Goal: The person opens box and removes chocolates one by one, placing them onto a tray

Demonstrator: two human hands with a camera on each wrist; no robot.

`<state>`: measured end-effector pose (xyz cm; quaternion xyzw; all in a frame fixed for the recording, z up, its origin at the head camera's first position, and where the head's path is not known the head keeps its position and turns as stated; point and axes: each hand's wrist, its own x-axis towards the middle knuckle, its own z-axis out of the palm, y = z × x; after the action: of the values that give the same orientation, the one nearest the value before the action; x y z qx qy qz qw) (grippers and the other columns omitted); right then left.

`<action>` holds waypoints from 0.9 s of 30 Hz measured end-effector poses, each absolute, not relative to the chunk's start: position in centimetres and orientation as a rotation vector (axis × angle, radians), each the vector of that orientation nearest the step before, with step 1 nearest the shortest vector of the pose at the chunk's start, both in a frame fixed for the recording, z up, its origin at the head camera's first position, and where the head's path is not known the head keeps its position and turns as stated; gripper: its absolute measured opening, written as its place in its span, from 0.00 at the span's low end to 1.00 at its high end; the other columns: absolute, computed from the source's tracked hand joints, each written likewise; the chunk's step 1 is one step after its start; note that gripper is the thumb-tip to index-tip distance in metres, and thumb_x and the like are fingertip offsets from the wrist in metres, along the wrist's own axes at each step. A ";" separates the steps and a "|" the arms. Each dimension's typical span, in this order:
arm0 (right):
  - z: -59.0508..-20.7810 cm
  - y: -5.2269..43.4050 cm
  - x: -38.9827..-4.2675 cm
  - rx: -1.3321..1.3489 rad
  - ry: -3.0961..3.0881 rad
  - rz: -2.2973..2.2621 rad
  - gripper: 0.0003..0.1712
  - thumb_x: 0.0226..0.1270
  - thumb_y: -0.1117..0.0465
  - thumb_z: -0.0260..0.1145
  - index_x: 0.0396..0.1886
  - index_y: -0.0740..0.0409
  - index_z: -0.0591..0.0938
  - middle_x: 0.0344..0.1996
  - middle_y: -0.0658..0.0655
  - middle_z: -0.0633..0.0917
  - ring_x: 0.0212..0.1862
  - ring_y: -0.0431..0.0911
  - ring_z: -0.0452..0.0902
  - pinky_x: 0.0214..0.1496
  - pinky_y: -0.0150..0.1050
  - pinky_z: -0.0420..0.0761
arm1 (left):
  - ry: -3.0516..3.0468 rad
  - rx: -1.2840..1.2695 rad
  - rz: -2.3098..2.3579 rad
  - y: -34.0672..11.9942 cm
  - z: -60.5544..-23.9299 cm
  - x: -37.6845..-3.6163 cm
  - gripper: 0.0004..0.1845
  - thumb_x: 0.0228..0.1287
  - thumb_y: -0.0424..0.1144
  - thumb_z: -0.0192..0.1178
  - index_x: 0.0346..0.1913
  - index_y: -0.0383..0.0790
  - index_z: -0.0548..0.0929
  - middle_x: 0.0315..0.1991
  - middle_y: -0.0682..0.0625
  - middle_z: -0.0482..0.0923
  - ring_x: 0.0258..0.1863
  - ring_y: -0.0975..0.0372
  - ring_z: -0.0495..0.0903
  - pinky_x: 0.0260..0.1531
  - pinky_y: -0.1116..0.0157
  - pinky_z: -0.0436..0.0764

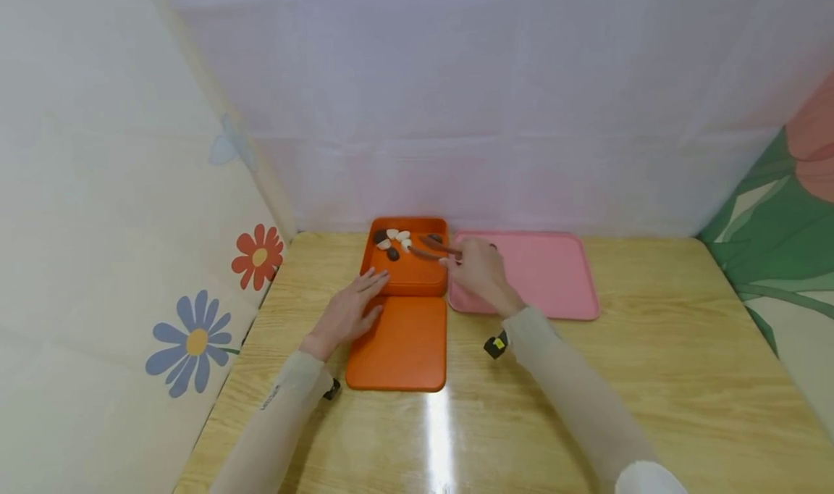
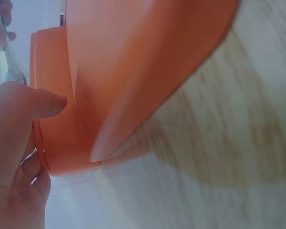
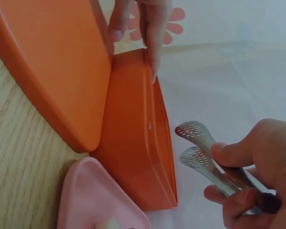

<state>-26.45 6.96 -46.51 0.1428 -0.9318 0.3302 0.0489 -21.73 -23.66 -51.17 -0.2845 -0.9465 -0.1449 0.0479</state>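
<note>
1. Left hand [image 1: 348, 311] lies flat, fingers straight and together, tips touching the near wall of the orange box [image 1: 409, 273]
2. Right hand [image 1: 478, 271] reaches over the box, fingers clamped on metal tongs [image 3: 205, 152]
3. Tong tips slightly apart, above the box beside white and dark pieces [image 1: 393, 242]
4. Orange lid [image 1: 400, 345] flat on the counter [image 1: 586, 378]; pink tray [image 1: 547, 277] just right of the box

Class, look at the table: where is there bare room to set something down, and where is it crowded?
Free: the pink tray, and the table right of it. Crowded: the orange box holding stones, with both hands at it.
</note>
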 end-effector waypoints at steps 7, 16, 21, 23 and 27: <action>-47.0 6.1 -27.3 0.456 -2.808 0.995 0.16 0.72 0.52 0.75 0.50 0.57 0.93 0.32 0.52 0.85 0.23 0.43 0.74 0.18 0.33 0.69 | -2.872 -0.876 -0.431 -23.6 -51.2 -21.8 0.35 0.73 0.34 0.69 0.80 0.36 0.71 0.80 0.42 0.69 0.81 0.44 0.64 0.75 0.43 0.73; -47.5 4.5 -28.2 0.460 -2.849 0.978 0.21 0.75 0.50 0.72 0.61 0.56 0.90 0.35 0.54 0.85 0.21 0.42 0.68 0.18 0.33 0.63 | -2.857 -0.885 -0.440 -23.6 -51.1 -21.9 0.35 0.72 0.34 0.69 0.79 0.35 0.71 0.80 0.42 0.69 0.81 0.43 0.65 0.74 0.42 0.73; -47.8 3.6 -28.4 0.429 -2.913 1.022 0.24 0.78 0.49 0.69 0.65 0.55 0.87 0.27 0.54 0.87 0.13 0.38 0.57 0.13 0.31 0.57 | -2.856 -0.891 -0.430 -23.6 -51.1 -21.8 0.35 0.72 0.34 0.69 0.79 0.35 0.71 0.80 0.41 0.69 0.80 0.42 0.66 0.73 0.41 0.73; -47.9 3.3 -28.4 0.415 -2.919 1.032 0.24 0.78 0.49 0.70 0.65 0.55 0.87 0.28 0.54 0.89 0.12 0.37 0.56 0.11 0.31 0.57 | -2.860 -0.893 -0.430 -23.6 -51.1 -21.8 0.35 0.73 0.34 0.69 0.79 0.35 0.71 0.80 0.41 0.69 0.80 0.42 0.65 0.73 0.41 0.73; -48.1 2.8 -28.4 0.404 -2.907 1.045 0.24 0.76 0.49 0.71 0.65 0.55 0.88 0.38 0.56 0.93 0.10 0.38 0.58 0.10 0.31 0.59 | -2.855 -0.895 -0.432 -23.6 -51.1 -21.8 0.35 0.73 0.34 0.69 0.79 0.35 0.71 0.80 0.41 0.69 0.81 0.42 0.65 0.73 0.41 0.74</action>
<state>-28.45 2.78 -48.06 0.1297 -0.9330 0.3353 0.0134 -21.77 -23.65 -51.12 -0.2956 -0.9427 -0.1427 0.0592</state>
